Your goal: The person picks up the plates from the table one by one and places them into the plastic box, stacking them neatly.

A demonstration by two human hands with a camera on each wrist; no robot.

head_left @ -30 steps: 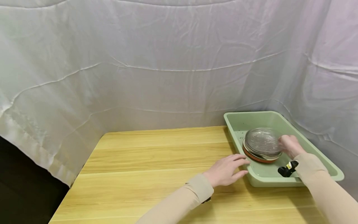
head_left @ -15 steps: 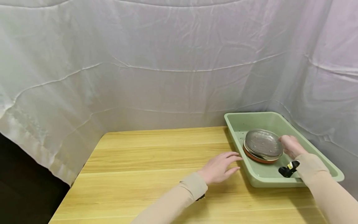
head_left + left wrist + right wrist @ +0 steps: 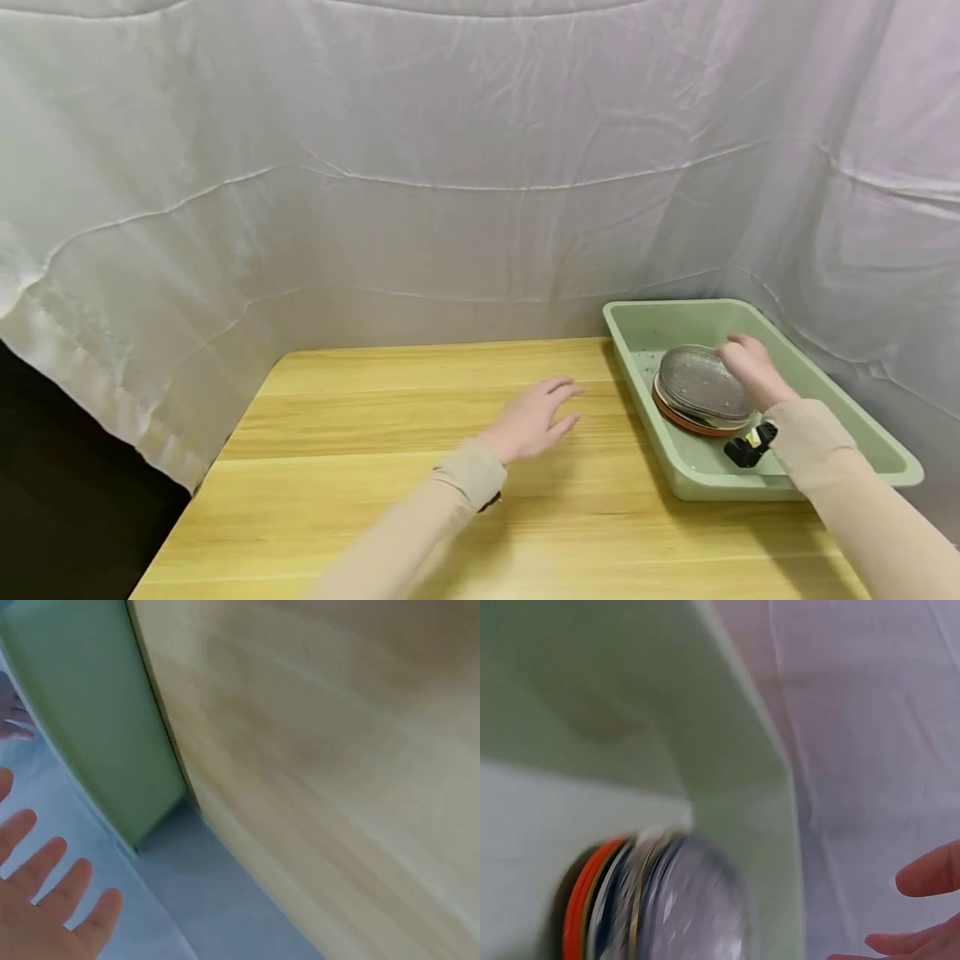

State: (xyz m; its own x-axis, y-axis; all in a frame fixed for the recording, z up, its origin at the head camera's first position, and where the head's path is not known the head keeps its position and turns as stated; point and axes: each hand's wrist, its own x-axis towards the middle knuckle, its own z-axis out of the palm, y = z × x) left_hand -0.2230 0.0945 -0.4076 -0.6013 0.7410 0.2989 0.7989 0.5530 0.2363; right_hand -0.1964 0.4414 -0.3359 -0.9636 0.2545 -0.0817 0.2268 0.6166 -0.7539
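Note:
A stack of plates (image 3: pixel 701 383) sits inside the light green tub (image 3: pixel 682 479) at the right. The topmost plate is grey and wet-looking; an orange rim shows at the bottom, with pale and dark rims between. My right hand (image 3: pixel 753 371) hovers over the stack's right side in the head view and covers part of the top plate. In the right wrist view its thumb and fingers (image 3: pixel 930 871) are apart with nothing between them. My left hand (image 3: pixel 527 421) holds nothing over the wooden table, left of the tub, its fingers spread in the left wrist view.
The wooden table (image 3: pixel 360 467) has its left edge beside a dark gap. A pale grey curtain (image 3: pixel 450 250) hangs behind the table and along both sides. The tub's right wall (image 3: pixel 847 396) stands close to the curtain.
My right hand has left the plates' right edge and risen, moving slightly left. My left hand has drawn away leftward from the tub's rim. The stack stays in place.

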